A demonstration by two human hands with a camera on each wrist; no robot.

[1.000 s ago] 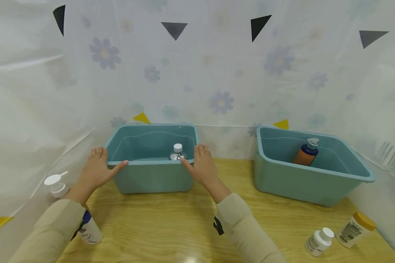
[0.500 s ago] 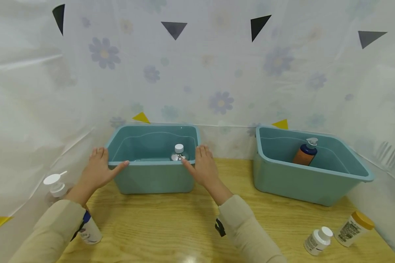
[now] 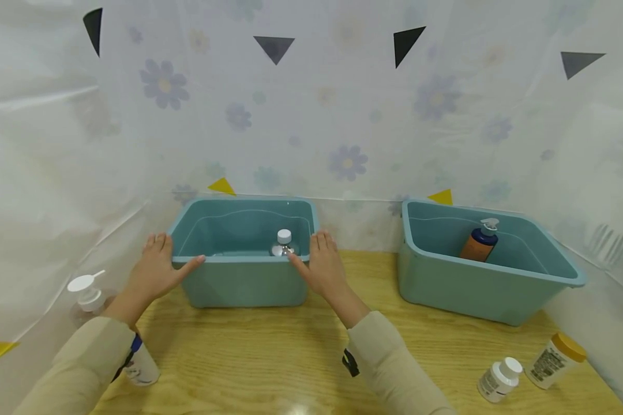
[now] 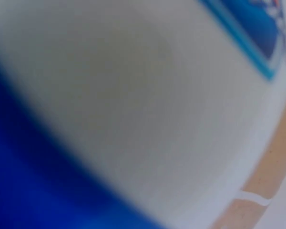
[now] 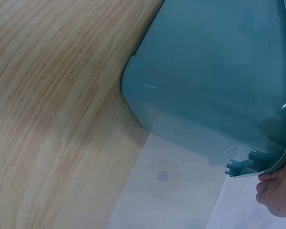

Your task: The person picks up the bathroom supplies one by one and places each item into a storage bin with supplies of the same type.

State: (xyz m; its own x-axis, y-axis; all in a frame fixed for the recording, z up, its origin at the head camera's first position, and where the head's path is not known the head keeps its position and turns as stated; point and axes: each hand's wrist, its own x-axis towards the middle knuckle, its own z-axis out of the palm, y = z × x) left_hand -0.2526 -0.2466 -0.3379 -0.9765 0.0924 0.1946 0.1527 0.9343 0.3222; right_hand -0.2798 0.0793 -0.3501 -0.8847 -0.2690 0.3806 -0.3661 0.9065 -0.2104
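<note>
Both hands are on the left teal plastic bin (image 3: pixel 244 282). My left hand (image 3: pixel 153 271) holds its near left corner, with the thumb along the front rim. At the near right corner my right hand (image 3: pixel 324 268) grips the rim, its thumb reaching over the front edge. In the right wrist view, curled fingers (image 5: pixel 269 188) show at the bin's corner. Inside the bin stands a clear bottle with a white cap (image 3: pixel 284 239), its lower part hidden by the front wall. A white and blue bottle (image 4: pixel 148 109) fills the left wrist view, blurred.
Another teal bin (image 3: pixel 477 288) stands at the right, holding a blue and orange pump bottle (image 3: pixel 480 242). Near it are a small white bottle (image 3: pixel 500 380) and an orange-capped bottle (image 3: pixel 555 360). A white pump bottle (image 3: pixel 89 294) stands by the left forearm. A patterned sheet (image 3: pixel 291 127) hangs behind.
The left bin has slid slightly to the right with the clear bottle in it, both hands moving along with it. The view has shifted a little; the other things stay in place.
</note>
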